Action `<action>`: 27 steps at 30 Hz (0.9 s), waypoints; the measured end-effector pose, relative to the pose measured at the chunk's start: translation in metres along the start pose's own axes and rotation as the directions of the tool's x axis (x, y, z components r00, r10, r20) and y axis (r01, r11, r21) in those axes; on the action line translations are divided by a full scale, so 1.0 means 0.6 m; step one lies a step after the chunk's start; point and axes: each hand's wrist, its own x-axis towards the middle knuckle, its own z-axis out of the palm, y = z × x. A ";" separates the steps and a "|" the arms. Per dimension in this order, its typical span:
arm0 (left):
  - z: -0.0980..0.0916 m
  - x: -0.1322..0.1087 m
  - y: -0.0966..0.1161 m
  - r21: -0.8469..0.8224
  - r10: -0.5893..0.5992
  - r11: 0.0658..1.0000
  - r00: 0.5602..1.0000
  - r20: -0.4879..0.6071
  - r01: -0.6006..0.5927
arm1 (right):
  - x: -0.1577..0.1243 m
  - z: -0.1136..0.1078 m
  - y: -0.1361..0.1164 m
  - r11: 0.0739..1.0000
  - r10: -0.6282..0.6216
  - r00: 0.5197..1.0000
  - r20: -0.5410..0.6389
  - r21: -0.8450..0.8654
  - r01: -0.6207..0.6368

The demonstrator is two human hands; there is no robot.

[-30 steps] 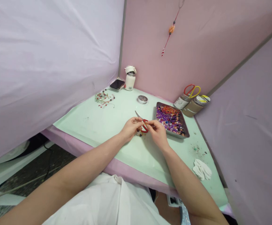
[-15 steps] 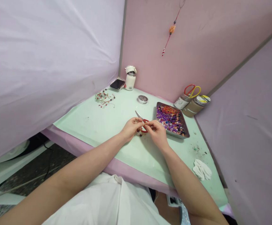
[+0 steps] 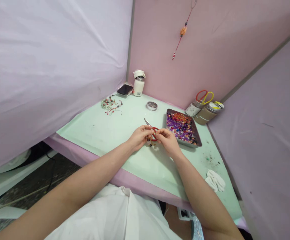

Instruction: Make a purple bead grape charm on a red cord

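Observation:
My left hand (image 3: pixel 140 137) is closed in a pinch, with a strand of small dark and pale beads (image 3: pixel 149 142) hanging from its fingers. Close by on the right, my right hand (image 3: pixel 168 140) pinches at the same strand with thumb and forefinger; the cord between the fingertips is too fine to make out. Behind the fingertips are red-handled scissors (image 3: pixel 155 129), their blades pointing away to the left. They seem to lie on the table, and the fingers partly cover them.
A metal tray (image 3: pixel 199 143) of mixed beads and orange cord stands right of my hands. Behind are a round bead box (image 3: pixel 152 106), a white bottle (image 3: pixel 139 86), a phone (image 3: pixel 125 89) and beaded strings (image 3: pixel 112 105). Jars (image 3: pixel 205 115) and a white glove (image 3: pixel 215 181) are at the right.
My right hand has shifted slightly right, widening the gap between the hands. More of the hanging beads shows below the left fingers. The scissors stay put.

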 end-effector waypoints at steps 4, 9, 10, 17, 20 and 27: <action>-0.004 0.003 -0.003 -0.012 0.016 1.000 0.999 0.027 -0.016 | 0.002 -0.001 0.000 0.989 0.101 0.993 0.061 0.104 -0.107; -0.009 0.007 -0.010 -0.019 0.039 0.999 0.997 0.072 -0.038 | 0.003 -0.008 -0.011 0.938 0.284 0.919 0.272 0.121 -0.325; -0.009 0.007 -0.010 -0.011 0.034 0.999 0.996 0.078 -0.034 | 0.003 -0.009 -0.013 0.926 0.317 0.897 0.308 0.106 -0.363; -0.003 0.002 -0.005 0.014 0.007 1.000 0.998 0.069 -0.008 | 0.001 -0.012 -0.009 0.931 0.339 0.907 0.250 0.053 -0.362; 0.000 0.000 -0.001 0.012 0.017 1.000 1.000 0.017 -0.017 | 0.000 -0.005 -0.006 0.975 0.206 0.975 0.080 0.071 -0.212; 0.009 -0.007 0.003 0.039 0.044 0.998 0.999 -0.006 -0.043 | -0.003 0.003 -0.008 0.998 -0.065 0.998 -0.019 -0.026 0.065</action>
